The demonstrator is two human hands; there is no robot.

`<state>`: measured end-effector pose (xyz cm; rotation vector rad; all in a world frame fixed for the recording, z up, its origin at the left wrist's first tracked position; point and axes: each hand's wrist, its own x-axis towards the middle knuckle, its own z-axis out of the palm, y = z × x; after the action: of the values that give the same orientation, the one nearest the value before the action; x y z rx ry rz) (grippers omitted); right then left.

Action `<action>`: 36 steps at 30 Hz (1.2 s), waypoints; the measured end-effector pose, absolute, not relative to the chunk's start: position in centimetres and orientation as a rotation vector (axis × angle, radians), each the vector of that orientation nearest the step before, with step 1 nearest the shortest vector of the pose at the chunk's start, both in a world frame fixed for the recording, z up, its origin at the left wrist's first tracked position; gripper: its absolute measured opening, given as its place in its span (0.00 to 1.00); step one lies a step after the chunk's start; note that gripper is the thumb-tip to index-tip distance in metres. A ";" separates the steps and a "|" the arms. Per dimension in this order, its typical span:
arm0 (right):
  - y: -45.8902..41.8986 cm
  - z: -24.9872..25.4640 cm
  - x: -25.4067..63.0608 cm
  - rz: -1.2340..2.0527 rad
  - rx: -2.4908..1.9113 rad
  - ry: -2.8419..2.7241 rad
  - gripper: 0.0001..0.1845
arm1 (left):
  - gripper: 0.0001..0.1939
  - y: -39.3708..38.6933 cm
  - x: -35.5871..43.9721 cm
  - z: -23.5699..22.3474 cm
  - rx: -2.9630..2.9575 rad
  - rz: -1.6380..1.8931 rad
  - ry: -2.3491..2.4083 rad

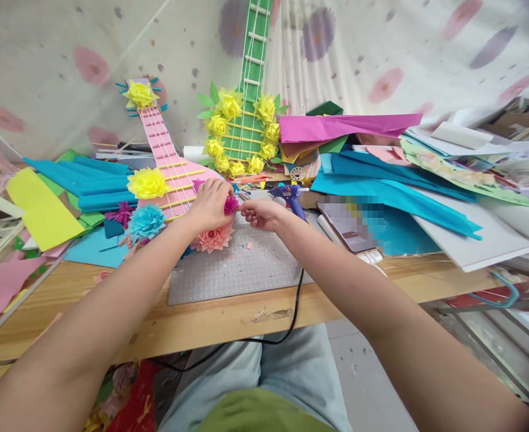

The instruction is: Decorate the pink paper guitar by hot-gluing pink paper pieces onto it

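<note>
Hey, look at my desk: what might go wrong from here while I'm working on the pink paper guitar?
The coral flower lies just below your left hand, so its petals might get crushed.
The glue gun stands close beyond your right hand; a careless move could knock it, and if it's hot, burn you.
The black cord droops over the table's front edge by your lap, so a knee could snag it.

The cutting mat (237, 279) is offering room at its near side; the pink guitar (160, 139) is blocking far left, the glue gun (295, 201) far right, a cord (297, 300) near right.
</note>
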<state>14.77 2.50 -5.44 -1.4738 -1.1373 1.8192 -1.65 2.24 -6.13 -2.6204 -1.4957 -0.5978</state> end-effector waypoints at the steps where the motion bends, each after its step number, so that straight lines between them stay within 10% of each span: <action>1: 2.5 -5.5 14.8 1.833 -1.471 -1.110 0.12 | 0.17 2.2 -1.5 -6.1 -2.606 -0.582 -1.511; 36: 2.3 -5.2 15.3 1.987 -1.350 -0.942 0.09 | 0.27 3.3 -3.1 -3.2 -2.657 -0.306 -1.205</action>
<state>15.33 2.26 -5.25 -1.3500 -0.9416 1.9865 -3.15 3.35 -3.16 -2.6567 -1.2048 -0.3064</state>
